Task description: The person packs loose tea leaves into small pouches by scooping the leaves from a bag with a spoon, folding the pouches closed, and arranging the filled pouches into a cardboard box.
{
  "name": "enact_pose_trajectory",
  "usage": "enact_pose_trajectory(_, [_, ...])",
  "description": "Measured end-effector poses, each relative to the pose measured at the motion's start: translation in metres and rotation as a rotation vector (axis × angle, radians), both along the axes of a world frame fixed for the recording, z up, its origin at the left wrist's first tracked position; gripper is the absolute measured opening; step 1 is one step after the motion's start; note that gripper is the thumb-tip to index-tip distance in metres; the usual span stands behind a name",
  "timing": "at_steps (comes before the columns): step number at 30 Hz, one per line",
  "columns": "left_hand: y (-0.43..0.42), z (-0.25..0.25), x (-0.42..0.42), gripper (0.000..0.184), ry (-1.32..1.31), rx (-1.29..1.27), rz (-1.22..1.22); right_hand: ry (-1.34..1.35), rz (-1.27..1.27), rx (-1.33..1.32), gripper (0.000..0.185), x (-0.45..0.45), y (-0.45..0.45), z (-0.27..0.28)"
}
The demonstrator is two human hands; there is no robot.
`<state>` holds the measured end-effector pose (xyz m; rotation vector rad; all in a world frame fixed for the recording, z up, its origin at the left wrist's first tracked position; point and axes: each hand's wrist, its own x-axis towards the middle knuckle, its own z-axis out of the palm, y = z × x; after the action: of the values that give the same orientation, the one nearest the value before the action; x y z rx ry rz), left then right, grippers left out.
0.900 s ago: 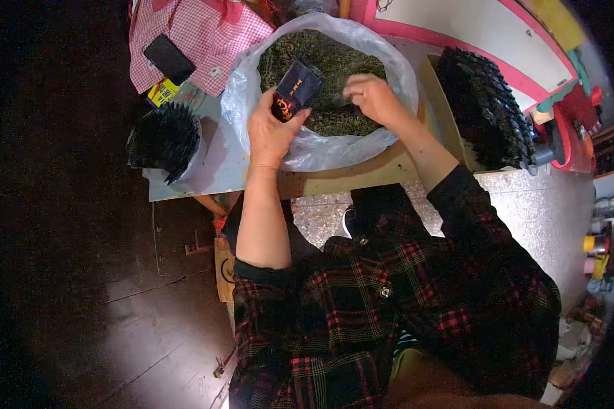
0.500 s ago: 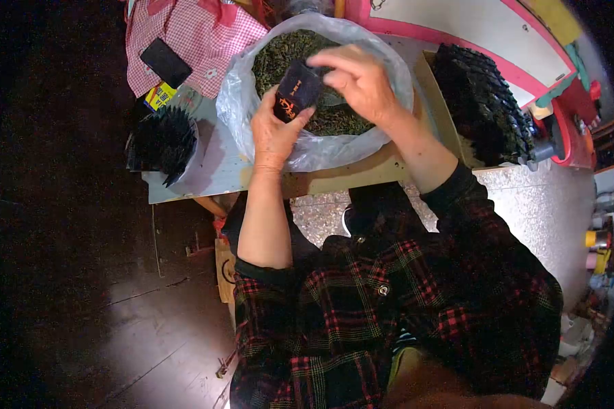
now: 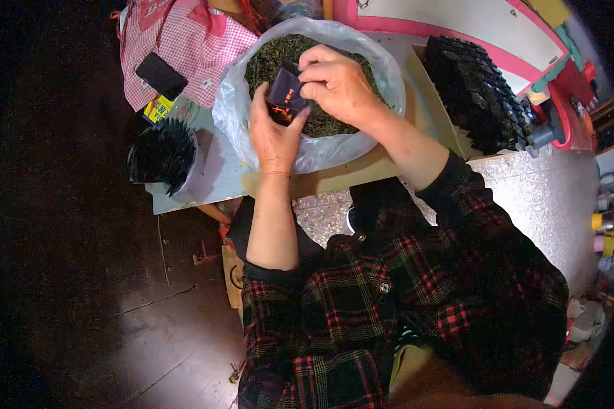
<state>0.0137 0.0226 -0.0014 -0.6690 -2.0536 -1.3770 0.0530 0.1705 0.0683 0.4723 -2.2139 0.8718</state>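
My left hand [image 3: 274,134] is wrapped round a small dark packet [image 3: 288,90] with orange lettering, holding it tilted over dried tea leaves [image 3: 324,125]. The leaves lie in a large clear plastic bag [image 3: 230,109] spread wide around them. At the packet's upper right edge, my right hand [image 3: 338,85] has its fingers bent and closed, the thumb against the packet. Whether anything else is between those fingers is hidden.
At left stands a tub of black packets [image 3: 162,155]. A phone [image 3: 162,76] lies on a checked cloth [image 3: 199,46]. More dark packets [image 3: 477,95] fill a box at right. The table's front edge [image 3: 198,202] is close to my body.
My right hand has moved in from just above the packet to its upper right edge. The packet is held more upright and sits slightly further left. The whole view has shifted a little.
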Motion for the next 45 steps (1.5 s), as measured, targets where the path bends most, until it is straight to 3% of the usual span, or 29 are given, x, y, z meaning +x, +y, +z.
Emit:
enact_pose_trajectory(5, [-0.006,0.005,0.007,0.067,-0.250,0.095,-0.264,0.054,0.215,0.015,0.012,0.000,0.018,0.015])
enact_pose_trajectory(7, [-0.008,0.006,0.003,0.053,-0.483,0.208,-0.585,0.085,0.238,0.068,0.011,0.004,0.020,0.022])
enact_pose_trajectory(8, [-0.010,0.005,0.003,0.053,-0.485,0.209,-0.584,0.107,0.305,0.076,0.012,0.004,0.020,0.023])
enact_pose_trajectory(10, [-0.014,0.012,0.007,0.034,-0.676,0.096,-0.672,0.129,0.375,0.081,0.012,0.005,0.019,0.025])
enact_pose_trajectory(13, [-0.008,0.004,0.006,0.025,-0.562,0.114,-0.698,0.169,0.358,0.238,0.017,0.010,0.014,0.028])
enact_pose_trajectory(18, [-0.004,-0.010,-0.002,0.023,-0.533,0.180,-0.576,0.281,0.089,0.340,0.026,0.023,0.001,0.031])
enact_pose_trajectory(23, [-0.005,-0.007,-0.001,0.025,-0.405,0.110,-0.437,0.275,0.019,0.338,0.029,0.026,-0.008,0.027])
enact_pose_trajectory(25, [-0.005,-0.005,0.000,0.029,-0.390,0.195,-0.380,0.272,0.013,0.325,0.028,0.027,-0.009,0.026])
enact_pose_trajectory(28, [-0.005,-0.015,-0.005,0.036,-0.248,0.153,-0.365,0.161,0.007,0.325,0.026,0.025,-0.012,0.024])
enact_pose_trajectory(30, [-0.005,-0.016,-0.003,0.044,-0.253,0.175,-0.402,-0.106,0.088,0.249,0.024,0.026,-0.014,0.025])
enact_pose_trajectory(32, [-0.006,-0.008,0.000,0.047,-0.342,0.127,-0.360,-0.011,0.090,0.218,0.024,0.022,-0.013,0.023])
enact_pose_trajectory(36, [-0.006,-0.012,-0.001,0.043,-0.213,0.171,-0.374,-0.174,0.086,0.284,0.023,0.022,-0.016,0.022])
enact_pose_trajectory(39, [-0.011,-0.012,-0.004,0.037,-0.298,0.126,-0.283,0.205,0.085,0.150,0.025,0.016,-0.013,0.023])
enact_pose_trajectory(40, [-0.013,-0.007,0.000,0.037,-0.380,0.078,-0.215,0.231,0.048,0.158,0.024,0.019,-0.013,0.024])
enact_pose_trajectory(41, [-0.015,-0.005,-0.001,0.040,-0.387,0.155,-0.341,0.253,-0.001,0.171,0.023,0.021,-0.013,0.024])
enact_pose_trajectory(43, [-0.012,-0.006,-0.005,0.041,-0.366,0.123,-0.252,0.092,-0.058,0.244,0.018,0.024,-0.015,0.024])
enact_pose_trajectory(45, [-0.015,-0.010,-0.003,0.038,-0.395,0.159,-0.355,0.069,0.002,0.183,0.014,0.023,-0.014,0.021])
